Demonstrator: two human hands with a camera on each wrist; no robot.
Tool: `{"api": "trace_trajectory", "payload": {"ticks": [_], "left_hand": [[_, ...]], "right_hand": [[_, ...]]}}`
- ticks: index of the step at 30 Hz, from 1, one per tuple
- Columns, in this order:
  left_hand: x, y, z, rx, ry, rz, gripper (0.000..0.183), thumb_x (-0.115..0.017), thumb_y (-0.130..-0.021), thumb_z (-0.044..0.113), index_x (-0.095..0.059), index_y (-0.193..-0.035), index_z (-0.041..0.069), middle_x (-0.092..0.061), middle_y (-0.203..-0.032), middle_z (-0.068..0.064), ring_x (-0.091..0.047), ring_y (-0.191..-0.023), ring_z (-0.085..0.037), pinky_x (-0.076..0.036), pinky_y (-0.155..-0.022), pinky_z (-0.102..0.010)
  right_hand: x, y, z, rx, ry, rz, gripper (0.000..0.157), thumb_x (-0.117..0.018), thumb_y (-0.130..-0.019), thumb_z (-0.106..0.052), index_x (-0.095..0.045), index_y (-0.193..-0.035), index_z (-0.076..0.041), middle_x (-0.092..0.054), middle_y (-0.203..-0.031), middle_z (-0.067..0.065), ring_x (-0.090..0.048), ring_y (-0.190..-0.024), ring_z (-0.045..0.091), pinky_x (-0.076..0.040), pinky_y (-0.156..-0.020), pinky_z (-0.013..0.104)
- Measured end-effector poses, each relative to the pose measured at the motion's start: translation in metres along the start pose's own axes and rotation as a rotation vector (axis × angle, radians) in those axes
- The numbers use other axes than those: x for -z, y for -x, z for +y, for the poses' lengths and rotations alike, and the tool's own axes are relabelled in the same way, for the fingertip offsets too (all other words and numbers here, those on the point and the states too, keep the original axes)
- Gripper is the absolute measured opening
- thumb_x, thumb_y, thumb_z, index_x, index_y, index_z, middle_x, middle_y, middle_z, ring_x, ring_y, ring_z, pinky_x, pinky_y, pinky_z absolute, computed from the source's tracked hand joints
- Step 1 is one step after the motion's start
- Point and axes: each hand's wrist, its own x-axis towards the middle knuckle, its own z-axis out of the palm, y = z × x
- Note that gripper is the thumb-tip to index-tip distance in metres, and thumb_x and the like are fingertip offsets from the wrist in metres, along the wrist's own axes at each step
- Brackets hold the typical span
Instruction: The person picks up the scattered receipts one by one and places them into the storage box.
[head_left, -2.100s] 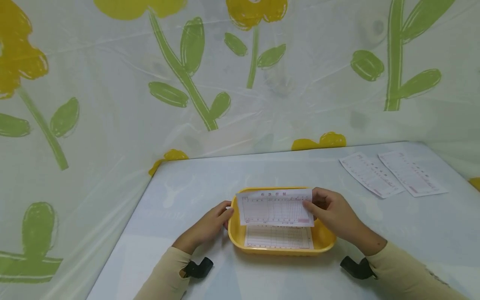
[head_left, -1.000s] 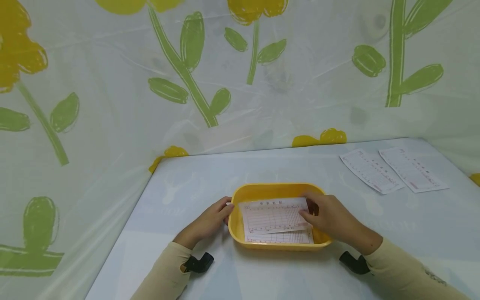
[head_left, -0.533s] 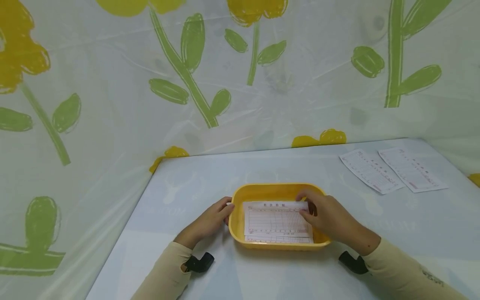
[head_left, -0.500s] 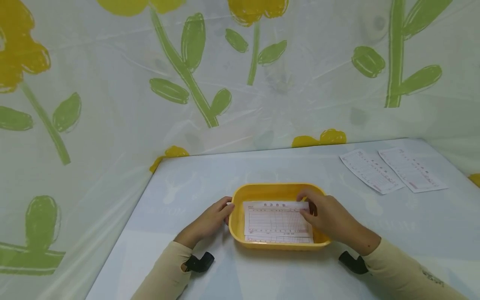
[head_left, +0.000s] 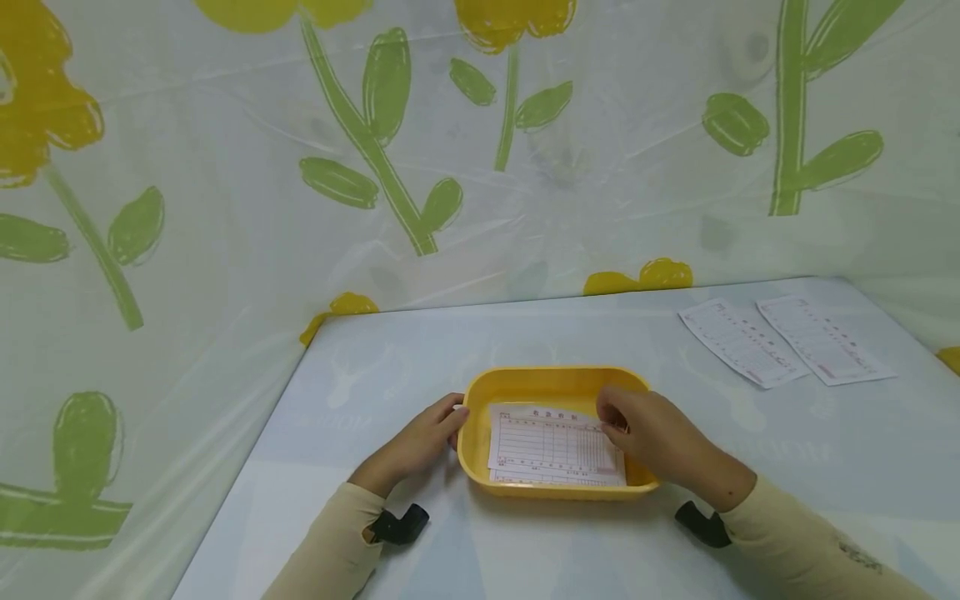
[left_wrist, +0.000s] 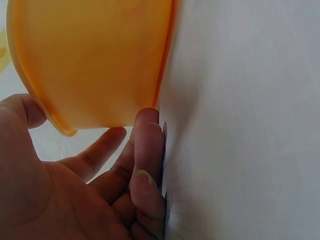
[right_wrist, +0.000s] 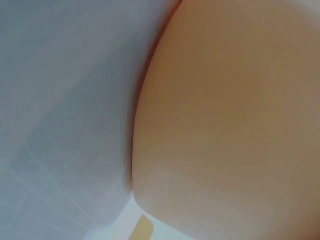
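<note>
A yellow plastic tray (head_left: 555,492) stands on the table in the head view, with printed receipt slips (head_left: 543,442) stacked inside. My left hand (head_left: 420,442) holds the tray's left end. In the left wrist view, its thumb is at the rim and its fingers lie low against the outer wall. My right hand (head_left: 652,437) reaches over the tray's right end. Its thumb and curled index finger pinch the top slip near the upper right corner, and that slip's top edge bends down toward them. The right hand's other fingertips are hidden.
Two more receipt slips (head_left: 742,342) lie side by side at the table's back right. A curtain (head_left: 525,208) with a flower print hangs behind the table (head_left: 405,367). A blurred tan surface (right_wrist: 225,115) fills most of the right wrist view.
The right hand has lowered a slip onto the others in the tray. Since half a second ago, its fingers have curled and the top slip's right corner bends. The left hand stays on the tray.
</note>
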Motion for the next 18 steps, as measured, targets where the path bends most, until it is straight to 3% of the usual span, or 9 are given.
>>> {"api": "trace_trajectory", "payload": {"ticks": [9,18], "left_hand": [[-0.001,0.001,-0.001,0.015,-0.001,-0.001,0.037,-0.041,-0.106,0.04,-0.053,-0.134,0.018,-0.061,-0.084,-0.002,-0.057,-0.081,-0.015,-0.042,-0.084,-0.033],[0.0,0.002,0.0,-0.001,0.006,0.005,0.036,-0.042,-0.107,0.038,-0.053,-0.134,0.017,-0.061,-0.084,-0.002,-0.058,-0.08,-0.015,-0.043,-0.083,-0.033]], "right_hand": [[-0.002,-0.001,-0.006,-0.016,0.101,-0.033,0.024,-0.076,-0.087,-0.007,-0.053,-0.083,-0.016,-0.051,-0.071,-0.005,-0.048,-0.066,0.01,-0.04,-0.058,0.022],[-0.003,-0.007,-0.013,0.031,0.325,-0.112,0.023,-0.077,-0.086,-0.008,-0.054,-0.085,-0.013,-0.05,-0.067,-0.001,-0.047,-0.063,0.014,-0.044,-0.06,0.022]]}}
